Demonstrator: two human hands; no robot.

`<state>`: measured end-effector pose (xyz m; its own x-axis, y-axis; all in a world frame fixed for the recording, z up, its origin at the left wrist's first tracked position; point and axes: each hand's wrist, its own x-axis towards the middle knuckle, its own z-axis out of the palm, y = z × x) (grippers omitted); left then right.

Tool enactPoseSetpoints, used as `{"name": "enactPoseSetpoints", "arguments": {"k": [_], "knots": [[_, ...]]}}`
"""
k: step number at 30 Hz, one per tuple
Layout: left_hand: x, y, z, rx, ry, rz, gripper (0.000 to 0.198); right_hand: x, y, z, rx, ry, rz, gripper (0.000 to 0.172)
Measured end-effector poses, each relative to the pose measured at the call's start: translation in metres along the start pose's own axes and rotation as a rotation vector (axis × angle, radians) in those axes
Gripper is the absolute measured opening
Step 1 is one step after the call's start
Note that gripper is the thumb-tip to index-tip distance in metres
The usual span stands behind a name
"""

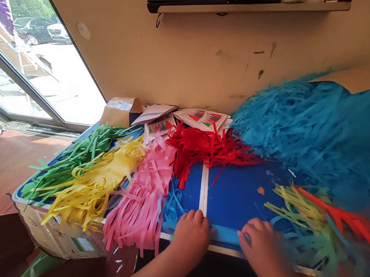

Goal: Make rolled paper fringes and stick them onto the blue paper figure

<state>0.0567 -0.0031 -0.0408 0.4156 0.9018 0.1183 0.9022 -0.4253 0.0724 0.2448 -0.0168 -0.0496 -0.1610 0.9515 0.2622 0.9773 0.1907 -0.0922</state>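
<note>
My left hand (191, 236) rests at the near edge of the blue table top (239, 198), fingers curled down over a light blue paper strip (225, 235). My right hand (263, 252), somewhat blurred, lies beside it with fingers bent onto the same strip's right end. Pink paper strips (144, 198) hang just left of my left hand. A mixed bundle of yellow, green and red strips (317, 219) lies right of my right hand.
Piles of green strips (72, 157), yellow strips (98, 180) and red strips (204, 149) cover the table. A big heap of blue strips (332, 136) fills the right. Printed cards (202, 118) and a brown paper bag (120, 110) sit by the wall. A cardboard box (53, 234) stands below left.
</note>
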Motion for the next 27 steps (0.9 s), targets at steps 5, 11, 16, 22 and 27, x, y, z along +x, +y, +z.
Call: {"name": "enactPoseSetpoints", "arguments": {"k": [5, 11, 16, 22, 27], "knots": [[0.002, 0.002, 0.001, 0.028, -0.029, 0.011, 0.018, 0.003, -0.001, -0.001, -0.061, -0.072, 0.022, 0.020], [0.000, 0.006, 0.004, 0.053, -0.022, -0.003, 0.014, 0.007, -0.001, -0.002, -0.120, -0.120, -0.022, 0.023], [-0.002, 0.011, 0.000, 0.056, -0.066, 0.007, 0.008, 0.007, -0.011, -0.003, -0.268, -0.036, -0.035, 0.019], [-0.004, 0.012, -0.001, 0.069, 0.047, -0.023, 0.007, 0.007, -0.018, -0.011, -0.397, 0.052, 0.036, 0.007], [-0.009, 0.016, 0.003, 0.005, 0.303, 0.039, 0.010, 0.006, -0.012, -0.011, -0.414, 0.101, 0.039, 0.010]]}}
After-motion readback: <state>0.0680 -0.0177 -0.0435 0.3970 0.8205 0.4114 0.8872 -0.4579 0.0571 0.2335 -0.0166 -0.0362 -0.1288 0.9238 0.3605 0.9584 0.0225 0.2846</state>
